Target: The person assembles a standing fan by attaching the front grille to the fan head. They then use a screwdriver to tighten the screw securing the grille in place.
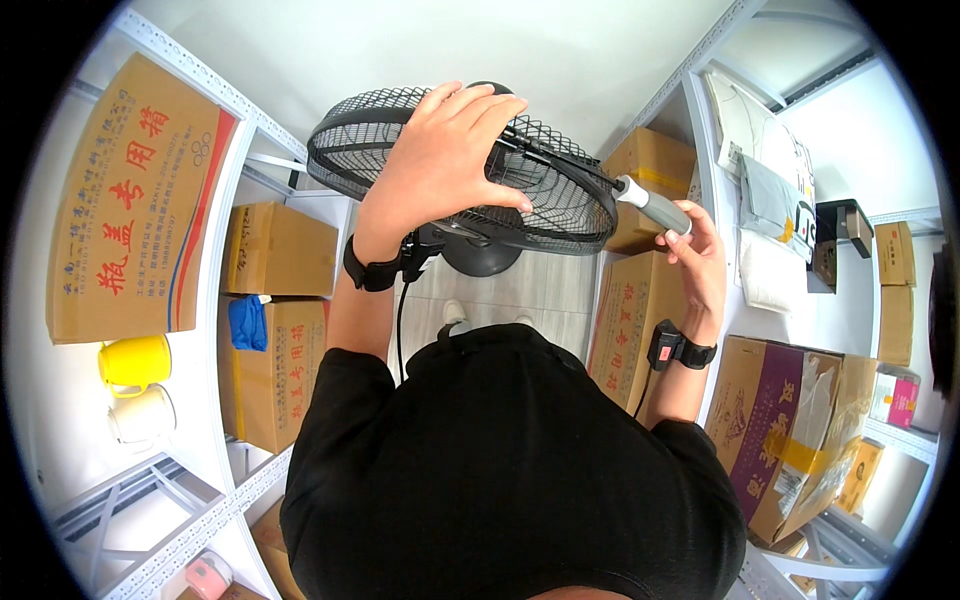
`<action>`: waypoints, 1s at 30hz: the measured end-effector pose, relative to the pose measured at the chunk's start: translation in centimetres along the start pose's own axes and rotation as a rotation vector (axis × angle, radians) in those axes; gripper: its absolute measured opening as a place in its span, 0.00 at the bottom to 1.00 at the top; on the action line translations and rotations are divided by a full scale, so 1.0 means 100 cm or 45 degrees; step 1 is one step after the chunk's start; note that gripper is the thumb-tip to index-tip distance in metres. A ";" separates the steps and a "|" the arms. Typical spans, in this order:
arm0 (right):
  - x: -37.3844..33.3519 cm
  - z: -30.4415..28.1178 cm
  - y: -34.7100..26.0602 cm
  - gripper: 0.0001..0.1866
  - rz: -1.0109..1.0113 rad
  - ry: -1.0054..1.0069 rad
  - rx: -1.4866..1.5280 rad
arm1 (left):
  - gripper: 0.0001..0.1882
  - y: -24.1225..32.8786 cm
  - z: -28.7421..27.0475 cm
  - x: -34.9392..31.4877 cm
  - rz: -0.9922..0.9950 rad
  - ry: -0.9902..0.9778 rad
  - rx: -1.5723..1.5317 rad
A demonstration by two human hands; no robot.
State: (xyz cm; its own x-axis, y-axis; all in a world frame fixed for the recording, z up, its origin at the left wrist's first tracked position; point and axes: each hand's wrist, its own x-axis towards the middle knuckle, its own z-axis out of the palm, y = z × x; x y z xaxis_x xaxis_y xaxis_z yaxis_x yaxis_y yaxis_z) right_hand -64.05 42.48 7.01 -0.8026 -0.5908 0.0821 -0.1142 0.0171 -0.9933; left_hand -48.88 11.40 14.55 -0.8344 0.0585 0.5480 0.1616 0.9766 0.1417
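In front of me stands a black fan point(360, 150) with a round wire cage, tilted so that its rim faces up. My left hand point(445, 160) lies across the cage, its fingers spread and its thumb stretched out to the right. Between the fingers and thumb of my right hand point(698, 255) is the end of a tool with a grey and white handle point(660, 208). A thin dark shaft runs from that handle toward the middle of the cage; its tip is hard to make out. Below the cage shows the fan's round black base point(482, 256) on the floor.
Metal shelves flank me. Cardboard boxes point(140, 210), a yellow mug point(135, 366) and a blue cloth-like item point(248, 323) are on the left. To the right are an opened carton point(790, 430), a grey packet point(772, 200) and a white pouch point(770, 272). A white wall point(400, 40) stands behind the fan.
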 end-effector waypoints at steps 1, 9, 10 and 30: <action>0.001 -0.001 0.001 0.19 -0.025 0.033 -0.026 | 0.46 -0.002 0.000 0.000 0.011 0.010 0.019; -0.001 -0.010 -0.009 0.19 0.170 -0.095 0.200 | 0.47 -0.001 0.000 0.002 -0.014 -0.014 0.003; 0.000 -0.010 -0.007 0.18 0.162 -0.110 0.202 | 0.47 -0.001 0.000 0.002 -0.018 -0.014 0.004; -0.001 0.007 -0.019 0.15 0.096 -0.105 0.095 | 0.45 -0.002 0.001 0.001 0.032 0.023 0.018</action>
State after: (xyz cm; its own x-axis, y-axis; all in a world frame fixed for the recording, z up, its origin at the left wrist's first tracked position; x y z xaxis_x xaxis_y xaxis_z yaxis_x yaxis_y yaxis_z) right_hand -63.38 41.98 8.79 -0.7558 -0.6548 0.0033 -0.0093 0.0057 -0.9999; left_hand -49.02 11.27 14.49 -0.8206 0.0796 0.5660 0.1750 0.9777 0.1162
